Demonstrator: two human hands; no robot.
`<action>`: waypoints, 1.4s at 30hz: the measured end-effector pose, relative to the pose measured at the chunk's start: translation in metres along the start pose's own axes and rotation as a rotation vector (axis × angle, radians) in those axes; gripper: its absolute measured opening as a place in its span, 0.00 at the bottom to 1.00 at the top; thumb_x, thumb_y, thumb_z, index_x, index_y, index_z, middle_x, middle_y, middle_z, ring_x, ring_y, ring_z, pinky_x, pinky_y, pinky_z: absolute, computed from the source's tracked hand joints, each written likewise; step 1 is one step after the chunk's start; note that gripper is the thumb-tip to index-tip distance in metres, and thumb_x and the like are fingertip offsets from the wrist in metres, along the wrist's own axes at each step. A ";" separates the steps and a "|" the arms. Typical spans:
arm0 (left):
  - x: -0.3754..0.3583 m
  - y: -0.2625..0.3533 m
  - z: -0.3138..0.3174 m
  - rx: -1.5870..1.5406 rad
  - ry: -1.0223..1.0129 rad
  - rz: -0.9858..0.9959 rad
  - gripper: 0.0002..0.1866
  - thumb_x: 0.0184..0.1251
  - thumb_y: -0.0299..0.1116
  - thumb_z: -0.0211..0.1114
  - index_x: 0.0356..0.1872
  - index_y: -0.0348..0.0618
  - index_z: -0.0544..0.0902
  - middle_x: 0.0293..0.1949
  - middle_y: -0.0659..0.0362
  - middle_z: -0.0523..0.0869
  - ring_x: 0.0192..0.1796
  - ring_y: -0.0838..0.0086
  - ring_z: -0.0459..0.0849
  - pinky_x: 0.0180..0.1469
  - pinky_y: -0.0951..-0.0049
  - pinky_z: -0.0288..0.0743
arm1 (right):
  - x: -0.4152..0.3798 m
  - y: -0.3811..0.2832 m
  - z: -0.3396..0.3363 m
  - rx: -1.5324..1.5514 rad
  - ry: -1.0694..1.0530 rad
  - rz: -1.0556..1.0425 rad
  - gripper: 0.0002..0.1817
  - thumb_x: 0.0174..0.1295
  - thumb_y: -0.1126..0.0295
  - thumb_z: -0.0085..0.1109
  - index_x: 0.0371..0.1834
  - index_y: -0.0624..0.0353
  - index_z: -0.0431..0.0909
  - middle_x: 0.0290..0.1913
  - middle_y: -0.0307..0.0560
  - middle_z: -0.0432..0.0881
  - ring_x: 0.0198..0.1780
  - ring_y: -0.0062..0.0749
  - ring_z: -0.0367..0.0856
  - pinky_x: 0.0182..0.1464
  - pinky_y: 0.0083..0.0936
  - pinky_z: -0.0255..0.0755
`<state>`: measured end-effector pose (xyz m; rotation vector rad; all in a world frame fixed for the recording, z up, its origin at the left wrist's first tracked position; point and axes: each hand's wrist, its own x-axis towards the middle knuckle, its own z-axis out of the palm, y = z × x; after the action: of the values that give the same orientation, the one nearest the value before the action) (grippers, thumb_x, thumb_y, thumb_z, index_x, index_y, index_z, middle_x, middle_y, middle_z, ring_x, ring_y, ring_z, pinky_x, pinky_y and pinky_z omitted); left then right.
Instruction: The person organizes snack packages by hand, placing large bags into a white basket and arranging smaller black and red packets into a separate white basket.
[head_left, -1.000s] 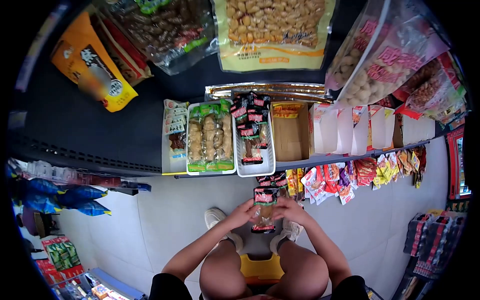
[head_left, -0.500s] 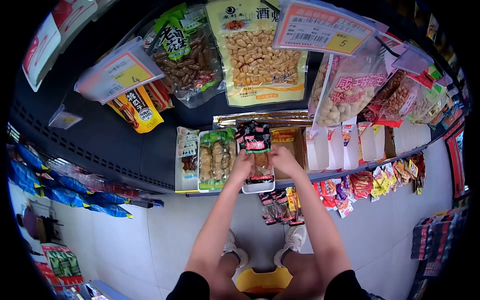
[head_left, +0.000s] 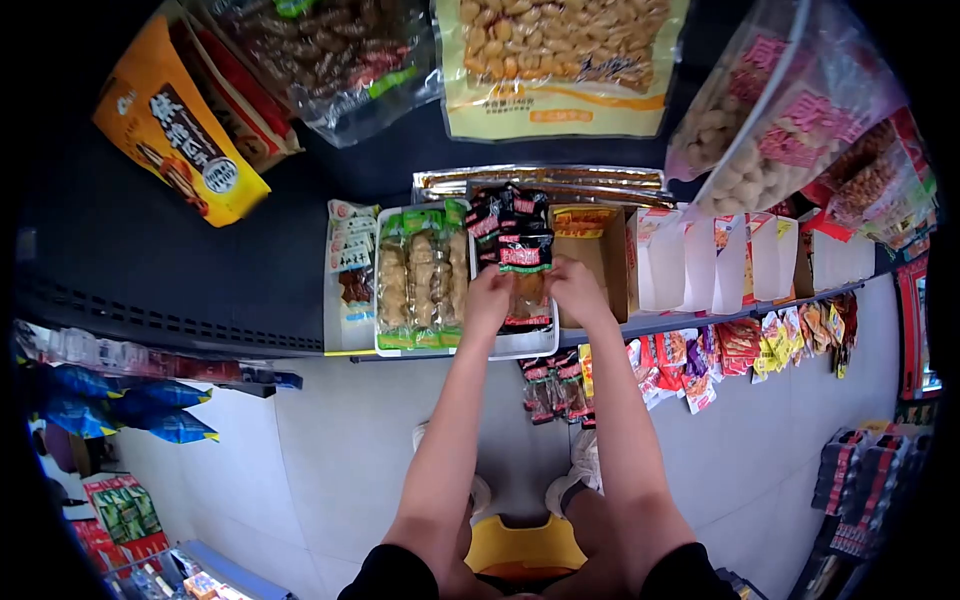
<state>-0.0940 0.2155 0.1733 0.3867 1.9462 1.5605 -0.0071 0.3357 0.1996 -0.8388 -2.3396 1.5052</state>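
A black snack packet with red print and a clear window (head_left: 526, 254) is held between my two hands, over a white tray (head_left: 524, 345). My left hand (head_left: 488, 297) pinches its left edge, and my right hand (head_left: 575, 287) grips the right edge. Behind it, more black packets (head_left: 507, 212) lie at the back of the same tray. To the left stands a tray of green-edged packets (head_left: 423, 272). An open brown box (head_left: 614, 262) with a few yellow-orange packets (head_left: 583, 222) is just right of my right hand.
Large nut bags (head_left: 560, 60) and a yellow-orange packet (head_left: 185, 130) hang above the dark shelf (head_left: 200, 270). White boxes (head_left: 690, 265) line the right side. Small packets (head_left: 700, 365) hang below the shelf edge. A yellow stool (head_left: 525, 545) is beneath me.
The view has come closer to the shelf, and the upper price tags have left the frame. Both hands still hold the black packet over the tray.
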 end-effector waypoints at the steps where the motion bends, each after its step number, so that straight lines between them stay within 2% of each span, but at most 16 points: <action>1: 0.002 -0.011 0.005 0.030 0.048 0.054 0.04 0.60 0.29 0.52 0.33 0.41 0.74 0.26 0.64 0.77 0.28 0.83 0.73 0.30 0.83 0.66 | -0.001 0.004 0.003 -0.100 0.044 0.003 0.07 0.45 0.74 0.47 0.27 0.64 0.71 0.26 0.59 0.76 0.32 0.51 0.76 0.35 0.37 0.69; 5: 0.002 -0.031 0.012 0.020 0.117 0.057 0.04 0.60 0.28 0.52 0.33 0.42 0.73 0.26 0.63 0.78 0.27 0.83 0.72 0.28 0.82 0.65 | -0.005 0.010 0.017 -0.160 0.135 0.016 0.10 0.45 0.73 0.48 0.31 0.64 0.73 0.25 0.58 0.77 0.32 0.51 0.76 0.36 0.38 0.69; 7: 0.003 -0.036 0.012 0.092 0.158 0.086 0.08 0.56 0.29 0.52 0.36 0.40 0.73 0.27 0.49 0.79 0.31 0.58 0.79 0.33 0.66 0.68 | -0.004 0.005 0.022 -0.213 0.123 0.131 0.16 0.45 0.73 0.50 0.39 0.64 0.72 0.29 0.59 0.77 0.36 0.51 0.76 0.40 0.37 0.69; 11: 0.007 -0.055 0.011 0.113 0.136 -0.039 0.07 0.55 0.28 0.51 0.35 0.41 0.73 0.28 0.47 0.79 0.33 0.56 0.78 0.35 0.65 0.68 | 0.004 0.017 0.037 -0.011 0.215 0.031 0.22 0.45 0.74 0.52 0.47 0.65 0.68 0.37 0.60 0.76 0.42 0.52 0.74 0.44 0.36 0.68; 13: 0.010 -0.067 0.015 0.030 0.080 -0.023 0.11 0.50 0.19 0.48 0.36 0.40 0.71 0.29 0.59 0.78 0.30 0.77 0.76 0.29 0.80 0.69 | 0.005 0.016 0.037 0.075 0.235 0.045 0.23 0.45 0.76 0.53 0.49 0.64 0.66 0.45 0.62 0.72 0.46 0.53 0.71 0.47 0.35 0.66; 14: 0.012 -0.072 0.017 0.029 0.081 -0.027 0.11 0.50 0.19 0.48 0.36 0.40 0.71 0.29 0.59 0.78 0.30 0.77 0.76 0.29 0.80 0.69 | 0.006 0.018 0.038 0.074 0.232 0.049 0.23 0.45 0.76 0.53 0.49 0.64 0.66 0.45 0.62 0.72 0.46 0.53 0.71 0.47 0.35 0.66; 16: 0.013 -0.072 0.018 0.007 0.127 -0.017 0.08 0.53 0.28 0.50 0.35 0.40 0.74 0.29 0.46 0.79 0.35 0.55 0.78 0.38 0.64 0.69 | 0.008 0.022 0.039 0.098 0.225 0.002 0.20 0.46 0.77 0.52 0.47 0.61 0.68 0.43 0.61 0.71 0.45 0.55 0.71 0.46 0.35 0.67; 20: 0.015 -0.072 0.018 0.058 0.120 -0.032 0.09 0.54 0.28 0.50 0.36 0.39 0.73 0.30 0.44 0.78 0.36 0.54 0.78 0.38 0.63 0.69 | 0.014 0.017 0.034 -0.057 0.229 0.005 0.16 0.47 0.77 0.50 0.42 0.59 0.70 0.39 0.56 0.72 0.41 0.53 0.73 0.43 0.38 0.68; 22: 0.012 -0.065 0.022 0.176 0.146 -0.059 0.11 0.55 0.29 0.49 0.38 0.38 0.72 0.30 0.42 0.78 0.36 0.53 0.78 0.38 0.62 0.69 | 0.015 0.007 0.031 -0.286 0.281 -0.111 0.11 0.47 0.77 0.49 0.36 0.58 0.71 0.37 0.51 0.73 0.37 0.49 0.74 0.37 0.39 0.69; 26: 0.005 -0.061 0.027 0.162 0.117 -0.057 0.16 0.56 0.30 0.49 0.46 0.37 0.67 0.30 0.42 0.78 0.36 0.50 0.77 0.38 0.59 0.68 | 0.021 0.008 0.035 -0.391 0.276 -0.161 0.08 0.46 0.78 0.48 0.31 0.58 0.72 0.36 0.47 0.74 0.34 0.45 0.75 0.34 0.38 0.70; 29: -0.003 -0.044 0.029 0.275 0.133 -0.028 0.16 0.55 0.30 0.52 0.44 0.36 0.65 0.32 0.42 0.77 0.37 0.49 0.76 0.38 0.56 0.68 | 0.025 0.008 0.037 -0.505 0.257 -0.143 0.09 0.43 0.79 0.49 0.29 0.57 0.73 0.34 0.46 0.74 0.32 0.44 0.76 0.33 0.36 0.70; 30: -0.005 -0.040 0.030 0.410 0.159 0.017 0.16 0.54 0.30 0.53 0.43 0.35 0.65 0.33 0.42 0.77 0.38 0.49 0.76 0.38 0.55 0.68 | 0.028 0.007 0.036 -0.541 0.270 -0.159 0.08 0.44 0.79 0.48 0.29 0.57 0.73 0.33 0.45 0.74 0.34 0.43 0.75 0.34 0.36 0.70; 31: -0.007 -0.037 0.031 0.545 0.220 0.190 0.17 0.51 0.27 0.56 0.41 0.33 0.64 0.34 0.40 0.75 0.38 0.49 0.76 0.37 0.55 0.70 | 0.031 0.006 0.035 -0.575 0.283 -0.175 0.08 0.46 0.79 0.48 0.29 0.56 0.73 0.33 0.45 0.74 0.35 0.42 0.75 0.34 0.36 0.69; 35: -0.013 -0.012 0.025 0.681 0.067 0.036 0.20 0.44 0.18 0.56 0.41 0.33 0.62 0.34 0.39 0.75 0.36 0.48 0.76 0.36 0.56 0.71 | 0.039 0.004 0.036 -0.514 0.304 -0.244 0.09 0.44 0.80 0.47 0.29 0.58 0.74 0.34 0.45 0.75 0.39 0.41 0.74 0.37 0.35 0.69; 37: -0.010 -0.021 0.025 0.646 0.086 0.052 0.20 0.44 0.19 0.57 0.41 0.33 0.62 0.32 0.40 0.75 0.36 0.49 0.76 0.36 0.56 0.71 | 0.048 0.005 0.041 -0.445 0.238 -0.481 0.11 0.38 0.79 0.50 0.28 0.59 0.75 0.34 0.47 0.75 0.43 0.39 0.72 0.42 0.32 0.67; 42: -0.015 -0.034 0.027 0.617 0.141 0.101 0.18 0.46 0.20 0.57 0.40 0.35 0.62 0.27 0.43 0.76 0.34 0.51 0.77 0.34 0.56 0.70 | 0.055 -0.007 0.049 -0.528 0.001 -0.332 0.14 0.40 0.77 0.47 0.35 0.61 0.74 0.39 0.50 0.75 0.47 0.42 0.68 0.50 0.33 0.63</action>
<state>-0.0610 0.2192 0.1412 0.6449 2.5357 1.0305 -0.0778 0.3290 0.1785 -0.5051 -2.7480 0.7667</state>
